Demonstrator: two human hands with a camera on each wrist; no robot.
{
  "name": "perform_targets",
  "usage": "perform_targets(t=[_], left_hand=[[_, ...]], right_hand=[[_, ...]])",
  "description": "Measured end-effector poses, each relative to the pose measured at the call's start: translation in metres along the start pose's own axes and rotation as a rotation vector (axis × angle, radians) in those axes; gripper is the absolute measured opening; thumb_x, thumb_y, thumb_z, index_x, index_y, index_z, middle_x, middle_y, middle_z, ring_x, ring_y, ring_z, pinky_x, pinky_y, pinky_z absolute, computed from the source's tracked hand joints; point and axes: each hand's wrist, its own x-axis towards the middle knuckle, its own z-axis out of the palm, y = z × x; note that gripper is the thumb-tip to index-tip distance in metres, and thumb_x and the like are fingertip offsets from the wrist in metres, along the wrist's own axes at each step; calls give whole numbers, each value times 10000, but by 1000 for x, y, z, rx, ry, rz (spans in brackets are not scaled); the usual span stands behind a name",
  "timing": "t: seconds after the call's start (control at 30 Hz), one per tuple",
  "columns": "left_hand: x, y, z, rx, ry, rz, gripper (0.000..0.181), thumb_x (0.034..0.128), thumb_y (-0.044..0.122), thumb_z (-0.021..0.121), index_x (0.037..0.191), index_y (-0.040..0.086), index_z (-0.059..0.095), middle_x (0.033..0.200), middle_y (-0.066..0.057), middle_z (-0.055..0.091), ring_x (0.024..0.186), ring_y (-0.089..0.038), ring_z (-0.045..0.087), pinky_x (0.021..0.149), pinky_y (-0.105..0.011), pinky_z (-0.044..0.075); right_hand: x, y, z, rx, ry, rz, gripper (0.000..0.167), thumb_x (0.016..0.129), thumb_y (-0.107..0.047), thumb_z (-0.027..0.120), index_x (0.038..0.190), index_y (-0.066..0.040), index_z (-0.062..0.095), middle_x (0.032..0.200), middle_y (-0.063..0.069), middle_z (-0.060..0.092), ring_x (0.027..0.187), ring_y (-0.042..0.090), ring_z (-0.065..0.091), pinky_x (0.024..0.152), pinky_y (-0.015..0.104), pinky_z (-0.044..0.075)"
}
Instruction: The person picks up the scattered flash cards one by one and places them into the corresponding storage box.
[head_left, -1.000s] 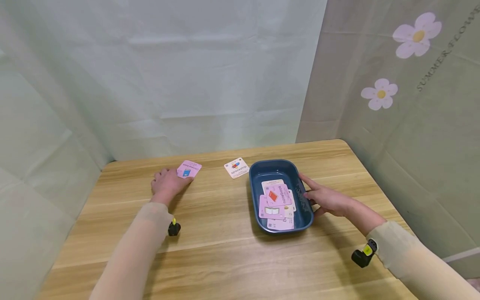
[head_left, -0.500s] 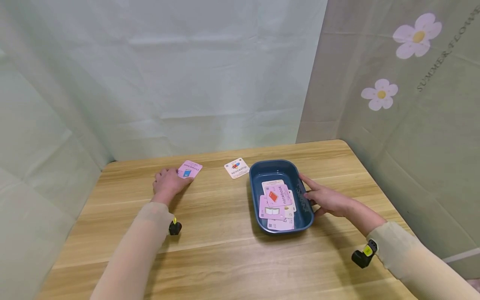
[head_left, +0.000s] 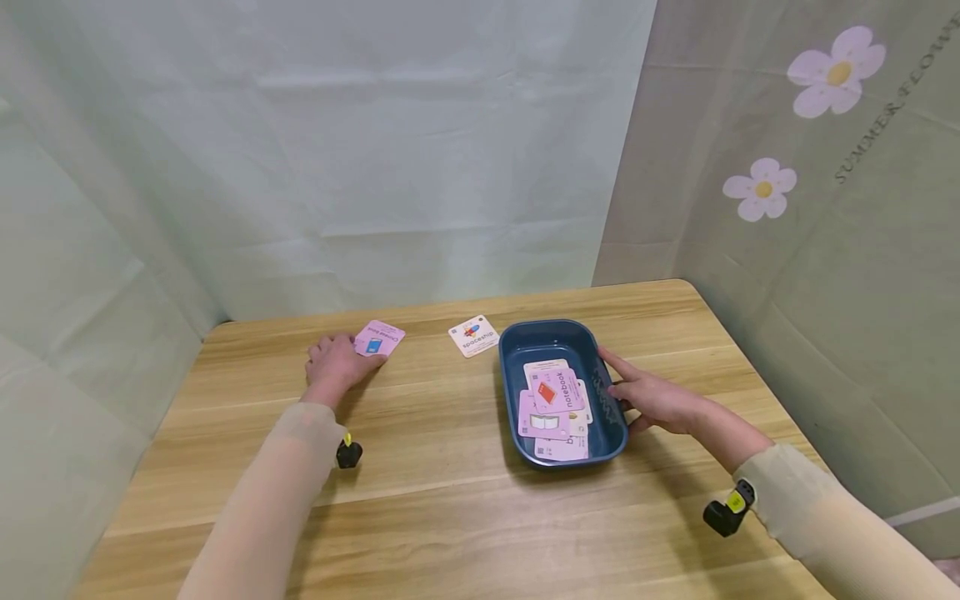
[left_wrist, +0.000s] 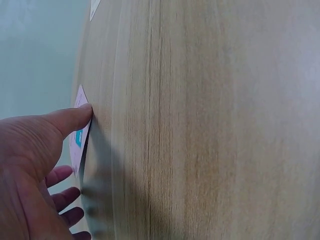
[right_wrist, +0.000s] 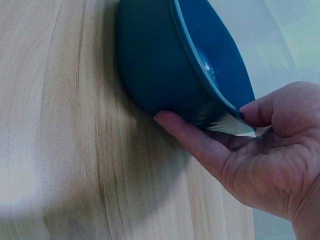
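On the table's far left, my left hand [head_left: 335, 363] pinches a pink card [head_left: 380, 339] with a blue book picture. In the left wrist view, the thumb [left_wrist: 75, 119] presses the card's near edge, while the other fingers lie at its far side, partly behind it. My right hand [head_left: 662, 402] grips the right wall of a dark blue rectangular bin [head_left: 512, 417]. Its thumb lies on the rim and its fingers sit against the outside, as the right wrist view shows. Several overlapping cards lie inside, topped by a pink "notebook" card [head_left: 557, 390].
A white "spaceship" card [head_left: 473, 336] lies flat between the left hand and the bin, near the back edge. The wooden table [head_left: 435, 517] meets a pale hanging curtain [head_left: 420, 167] behind; a flowered curtain [head_left: 840, 275] hangs on the right.
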Motion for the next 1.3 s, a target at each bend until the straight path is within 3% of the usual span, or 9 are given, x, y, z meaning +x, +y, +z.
perform_targets(t=[0.47,0.7,1.3], left_hand=[[0,0,-4,-22,13,-17,900,895,449,747,1472,-103,332,1279,-313,437,1186,-498,349,1006,-626,314],[2,-3,-8,10,-20,-16,769,956,395,674,1430,-140,388,1265,-327,448,1172,-491,353,983,-612,340],[7,-13,-17,-56,-16,-19,528,1061,327,449,1404,-70,513,1352,-343,413,1286,-534,310,1016,-651,310]], right_hand=[[0,1,0,-9,2,-4,715,1098,-107,354,1644,-340,-46,1589,356,230,1332,482,464,858,540,571],[0,0,0,-20,10,4,710,1101,-110,350,1643,-344,-44,1588,353,231,1340,487,453,868,548,566],[0,0,0,-13,6,-1,712,1101,-109,353,1644,-343,-45,1592,348,221,1347,495,440,877,556,560]])
